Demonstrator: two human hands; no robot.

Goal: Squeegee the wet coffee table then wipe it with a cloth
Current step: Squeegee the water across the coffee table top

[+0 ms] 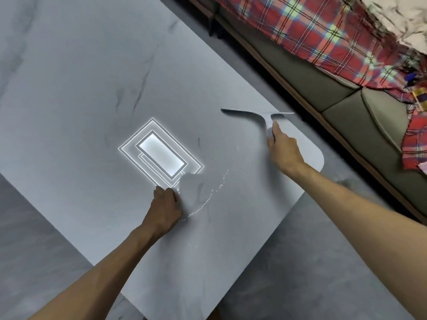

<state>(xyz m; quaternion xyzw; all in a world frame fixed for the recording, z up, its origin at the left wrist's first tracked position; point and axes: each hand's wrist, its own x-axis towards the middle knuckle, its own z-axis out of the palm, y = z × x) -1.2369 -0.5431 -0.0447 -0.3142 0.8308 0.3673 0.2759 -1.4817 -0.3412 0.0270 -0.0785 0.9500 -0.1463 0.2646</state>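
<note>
right hand wrapped around the squeegee handle, blade on the coffee table near its sofa-side corner; left hand bunches the pale cloth mid-table.

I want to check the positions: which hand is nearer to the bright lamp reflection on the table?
Left. The left hand touches the lamp reflection's lower corner; the right hand, holding the squeegee, is far to its right.

1. Coffee table bench: big pale grey slab with faint dark veins and rounded corners, glossy enough to mirror a ceiling light, with a thin curved line of water droplets near the middle.
2. Squeegee: grey, T-shaped, blade edge down on the bench at the far right.
3. Cloth: pale grey, bunched up on the bench near the middle.
</note>
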